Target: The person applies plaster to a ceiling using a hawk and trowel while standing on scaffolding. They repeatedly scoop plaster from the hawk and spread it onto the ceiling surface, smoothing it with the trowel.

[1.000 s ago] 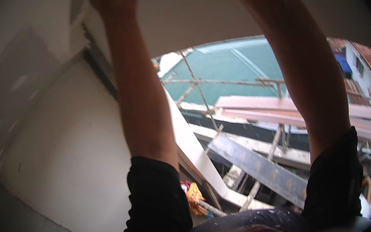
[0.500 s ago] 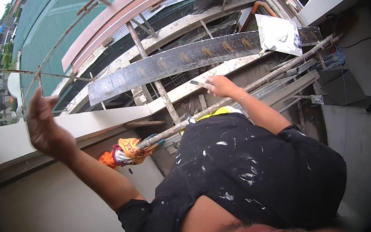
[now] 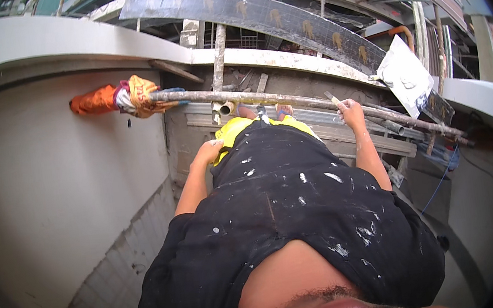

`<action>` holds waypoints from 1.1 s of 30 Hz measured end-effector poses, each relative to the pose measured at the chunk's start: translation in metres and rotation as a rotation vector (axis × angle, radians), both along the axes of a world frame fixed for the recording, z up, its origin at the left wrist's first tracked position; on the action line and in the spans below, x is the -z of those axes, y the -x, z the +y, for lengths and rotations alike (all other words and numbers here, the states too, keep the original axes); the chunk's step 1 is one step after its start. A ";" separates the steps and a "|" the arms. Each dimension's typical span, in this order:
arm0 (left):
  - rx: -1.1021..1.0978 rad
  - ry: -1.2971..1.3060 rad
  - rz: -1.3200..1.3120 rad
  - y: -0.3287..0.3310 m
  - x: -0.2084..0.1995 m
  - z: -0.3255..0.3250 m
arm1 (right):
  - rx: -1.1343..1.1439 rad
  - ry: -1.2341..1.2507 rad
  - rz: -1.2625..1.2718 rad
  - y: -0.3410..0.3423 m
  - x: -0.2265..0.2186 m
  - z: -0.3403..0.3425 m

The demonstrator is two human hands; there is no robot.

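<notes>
My right hand (image 3: 350, 113) is closed around a small flat putty knife (image 3: 332, 98), its blade pointing up and left, near a long metal pole. Beyond that hand lies a white square sheet (image 3: 404, 77) with a lump of white paste on it, at the right end of a dark plank (image 3: 279, 17). Down at the left side of my yellow shorts (image 3: 233, 132), my left hand (image 3: 209, 151) has its fingers curled against the cloth. Whether anything is inside those fingers is hidden.
A paint-stained pole (image 3: 252, 96) crosses in front of me, its left end wrapped in an orange bag (image 3: 142, 96). Planks and pipes (image 3: 374, 138) lie beneath it. A pale wall (image 3: 64, 176) stands at left; a white ledge (image 3: 259, 57) and scaffolding are beyond.
My left hand has dropped from raised at the left down to my shorts. My right hand, still holding the putty knife, appears farther right. The view has tilted down and turned.
</notes>
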State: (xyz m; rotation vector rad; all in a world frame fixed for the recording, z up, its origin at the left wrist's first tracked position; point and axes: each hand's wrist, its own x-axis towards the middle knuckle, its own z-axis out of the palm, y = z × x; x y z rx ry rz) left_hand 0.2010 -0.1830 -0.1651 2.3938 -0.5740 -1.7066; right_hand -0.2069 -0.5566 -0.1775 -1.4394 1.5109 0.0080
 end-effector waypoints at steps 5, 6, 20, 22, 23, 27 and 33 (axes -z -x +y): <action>-0.155 0.367 0.085 0.033 -0.138 -0.036 | -0.357 0.001 -0.019 -0.030 0.005 -0.038; -0.339 0.525 0.307 0.042 -0.196 -0.055 | -0.397 -0.009 -0.015 -0.036 0.003 -0.041; -0.117 0.168 -0.391 0.076 -0.139 0.005 | -0.583 0.132 0.006 -0.097 0.004 -0.060; -0.539 0.319 -0.255 0.060 -0.088 0.008 | -0.633 0.169 0.023 -0.111 -0.002 -0.046; -0.681 0.396 -0.186 0.058 -0.060 0.013 | -0.647 0.168 0.073 -0.122 -0.012 -0.035; -0.743 0.223 -0.110 0.093 0.035 0.056 | -0.830 0.172 0.052 -0.155 -0.006 0.004; -0.274 -0.015 0.301 0.145 0.006 0.083 | -1.035 0.030 0.065 -0.230 0.013 0.037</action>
